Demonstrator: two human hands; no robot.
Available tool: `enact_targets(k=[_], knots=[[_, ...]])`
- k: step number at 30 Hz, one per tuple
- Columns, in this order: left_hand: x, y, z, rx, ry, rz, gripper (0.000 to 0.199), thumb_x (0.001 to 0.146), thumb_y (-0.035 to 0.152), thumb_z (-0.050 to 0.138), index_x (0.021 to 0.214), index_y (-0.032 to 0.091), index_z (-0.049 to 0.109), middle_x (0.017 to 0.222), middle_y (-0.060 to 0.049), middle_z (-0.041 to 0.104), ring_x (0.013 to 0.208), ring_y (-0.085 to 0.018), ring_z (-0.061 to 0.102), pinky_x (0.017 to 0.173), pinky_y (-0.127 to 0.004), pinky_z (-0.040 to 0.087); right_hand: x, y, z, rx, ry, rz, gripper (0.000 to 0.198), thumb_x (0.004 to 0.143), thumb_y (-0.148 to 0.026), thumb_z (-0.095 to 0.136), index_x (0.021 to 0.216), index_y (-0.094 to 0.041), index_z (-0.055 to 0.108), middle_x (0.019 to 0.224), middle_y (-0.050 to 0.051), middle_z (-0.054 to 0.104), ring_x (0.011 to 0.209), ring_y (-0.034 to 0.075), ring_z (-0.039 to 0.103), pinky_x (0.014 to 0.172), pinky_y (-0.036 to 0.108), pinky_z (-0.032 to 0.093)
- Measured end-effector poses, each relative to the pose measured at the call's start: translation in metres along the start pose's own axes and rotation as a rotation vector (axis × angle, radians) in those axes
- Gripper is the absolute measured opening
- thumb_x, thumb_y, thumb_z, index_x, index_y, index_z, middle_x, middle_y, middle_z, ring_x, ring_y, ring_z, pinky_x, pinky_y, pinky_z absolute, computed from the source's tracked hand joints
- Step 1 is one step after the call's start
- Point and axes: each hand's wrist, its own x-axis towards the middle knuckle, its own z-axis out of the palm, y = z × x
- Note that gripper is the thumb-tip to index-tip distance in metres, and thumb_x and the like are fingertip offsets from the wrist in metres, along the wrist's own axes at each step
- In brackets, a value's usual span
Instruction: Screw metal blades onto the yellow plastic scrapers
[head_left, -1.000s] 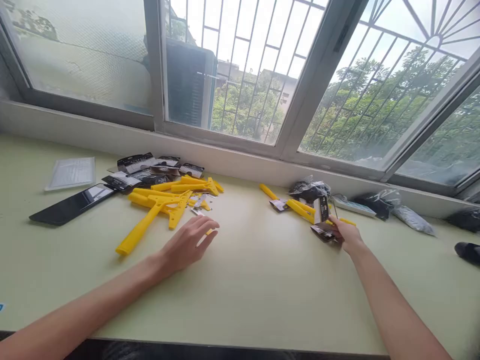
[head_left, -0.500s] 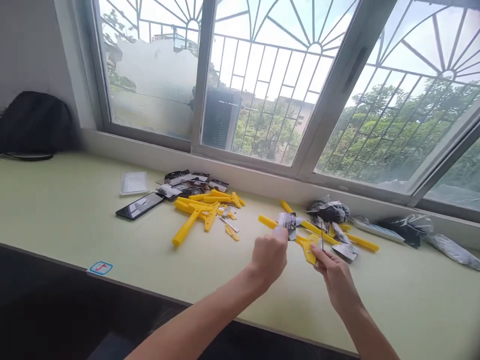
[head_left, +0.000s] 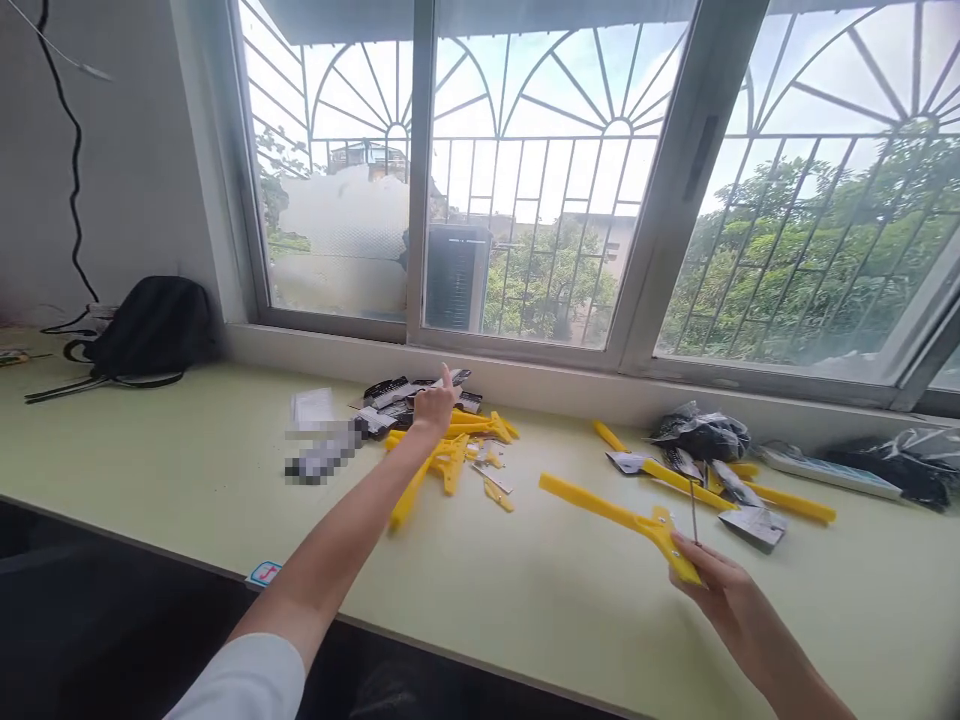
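Observation:
My left hand point(head_left: 433, 405) is over the pile of black-and-white packaging cards point(head_left: 390, 392) by the window sill. One digit points up, apart from the rest; its other fingers are mostly hidden, and I see nothing gripped in it. Closed around the head of a yellow scraper point(head_left: 600, 506), my right hand point(head_left: 716, 580) holds it above the table, handle pointing left. A thin metal rod point(head_left: 693, 512) stands up from the same hand; its lower end is hidden. Below my left forearm lie several yellow scraper handles point(head_left: 450, 465), with loose yellow pieces point(head_left: 498, 496) and a thin blade point(head_left: 491, 478) beside them.
More yellow handles point(head_left: 791, 502) and cards point(head_left: 756, 526) lie at the right, near black items in clear plastic point(head_left: 701, 432) and a white strip-like box point(head_left: 829, 472). A clear case point(head_left: 312, 408) and a blurred-out object point(head_left: 324, 455) are left of the pile. A black backpack point(head_left: 161, 325) stands far left.
My left hand has moved from the scraper, where it held a packaging card, left and away to the card pile. The right hand still holds the scraper. The camera view has shifted.

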Motion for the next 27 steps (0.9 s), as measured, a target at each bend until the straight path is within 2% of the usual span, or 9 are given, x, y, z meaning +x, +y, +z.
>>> enact_targets(k=[2, 5, 8, 12, 14, 17, 20, 24, 27], knots=[[0.001, -0.007, -0.006, 0.045, -0.025, -0.075, 0.034, 0.096, 0.011, 0.050, 0.123, -0.008, 0.059, 0.074, -0.015, 0.070, 0.079, -0.024, 0.072, 0.070, -0.025, 0.044, -0.001, 0.004, 0.004, -0.021, -0.037, 0.022, 0.037, 0.061, -0.050, 0.085, 0.082, -0.020, 0.076, 0.082, 0.005, 0.067, 0.072, 0.019, 0.058, 0.060, 0.028, 0.052], [-0.031, 0.016, 0.002, -0.011, -0.129, -0.049, 0.030, 0.099, 0.031, 0.053, 0.111, 0.009, 0.070, 0.074, -0.011, 0.071, 0.075, -0.023, 0.070, 0.068, -0.026, 0.044, -0.003, 0.000, 0.029, -0.091, -0.142, -0.004, 0.043, 0.066, -0.057, 0.081, 0.082, -0.018, 0.076, 0.082, 0.006, 0.069, 0.077, 0.021, 0.060, 0.065, 0.028, 0.049], [-0.073, 0.052, 0.021, -0.501, -0.433, 0.057, 0.047, 0.098, 0.058, 0.047, 0.108, 0.019, 0.071, 0.086, -0.009, 0.074, 0.078, -0.023, 0.070, 0.065, -0.028, 0.045, 0.005, -0.020, 0.064, -0.241, -0.366, -0.097, 0.048, 0.070, -0.063, 0.077, 0.082, -0.016, 0.075, 0.078, 0.005, 0.067, 0.072, 0.019, 0.055, 0.065, 0.029, 0.044], [-0.088, 0.076, 0.047, -1.004, -0.910, -0.147, 0.067, 0.082, 0.069, 0.065, 0.122, 0.016, 0.054, 0.089, -0.011, 0.074, 0.066, -0.020, 0.069, 0.061, -0.029, 0.050, 0.036, -0.047, 0.104, -0.430, -0.646, -0.203, 0.055, 0.068, -0.070, 0.075, 0.068, -0.015, 0.066, 0.062, 0.000, 0.054, 0.060, 0.013, 0.043, 0.058, 0.026, 0.033], [-0.080, 0.075, 0.058, -1.224, -1.038, -0.230, 0.064, 0.080, 0.067, 0.068, 0.116, 0.017, 0.050, 0.095, -0.012, 0.074, 0.060, -0.017, 0.067, 0.057, -0.028, 0.049, 0.056, -0.047, 0.115, -0.463, -0.676, -0.273, 0.058, 0.068, -0.073, 0.073, 0.065, -0.016, 0.062, 0.059, -0.002, 0.049, 0.059, 0.011, 0.039, 0.056, 0.025, 0.030], [-0.073, 0.070, 0.072, -1.394, -0.920, -0.302, 0.048, 0.083, 0.056, 0.068, 0.107, 0.019, 0.048, 0.089, -0.006, 0.070, 0.046, -0.008, 0.056, 0.044, -0.021, 0.038, 0.079, -0.026, 0.119, -0.412, -0.527, -0.370, 0.062, 0.071, -0.080, 0.065, 0.067, -0.018, 0.057, 0.058, -0.005, 0.042, 0.055, 0.011, 0.034, 0.052, 0.025, 0.029], [-0.078, 0.067, 0.082, -1.373, -0.728, -0.365, 0.035, 0.086, 0.042, 0.063, 0.109, 0.020, 0.048, 0.077, 0.001, 0.063, 0.037, -0.006, 0.046, 0.037, -0.019, 0.029, 0.085, 0.002, 0.111, -0.401, -0.399, -0.338, 0.062, 0.079, -0.082, 0.053, 0.078, -0.020, 0.060, 0.057, -0.006, 0.038, 0.049, 0.011, 0.031, 0.047, 0.025, 0.029], [-0.091, 0.061, 0.080, -1.245, -0.658, -0.483, 0.051, 0.080, 0.030, 0.061, 0.128, 0.020, 0.046, 0.079, 0.000, 0.064, 0.041, -0.009, 0.051, 0.038, -0.020, 0.034, 0.074, 0.019, 0.102, -0.463, -0.307, -0.474, 0.061, 0.084, -0.079, 0.050, 0.077, -0.020, 0.065, 0.057, -0.004, 0.040, 0.050, 0.013, 0.033, 0.047, 0.026, 0.028], [-0.095, 0.056, 0.073, -1.263, -0.643, -0.527, 0.065, 0.076, 0.026, 0.062, 0.138, 0.022, 0.043, 0.084, -0.001, 0.066, 0.045, -0.009, 0.051, 0.040, -0.019, 0.036, 0.061, 0.020, 0.106, -0.472, -0.290, -0.550, 0.059, 0.084, -0.075, 0.054, 0.075, -0.019, 0.069, 0.056, -0.003, 0.041, 0.052, 0.014, 0.034, 0.051, 0.028, 0.028]])
